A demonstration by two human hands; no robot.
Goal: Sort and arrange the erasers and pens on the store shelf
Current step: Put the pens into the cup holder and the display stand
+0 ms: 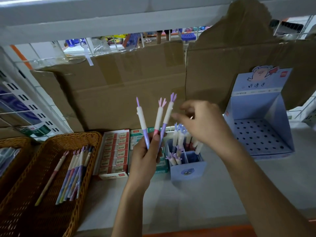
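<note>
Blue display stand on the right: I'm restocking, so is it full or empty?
Empty: every hole in the blue display stand is bare.

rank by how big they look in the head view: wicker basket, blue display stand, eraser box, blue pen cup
1. wicker basket, though it is nearer the camera
2. blue display stand
3. eraser box and blue pen cup: look alike, not ranked

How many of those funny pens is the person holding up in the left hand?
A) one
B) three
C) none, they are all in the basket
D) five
B: the left hand grips three pens by their lower ends, fanned out with their white caps pointing up.
</note>
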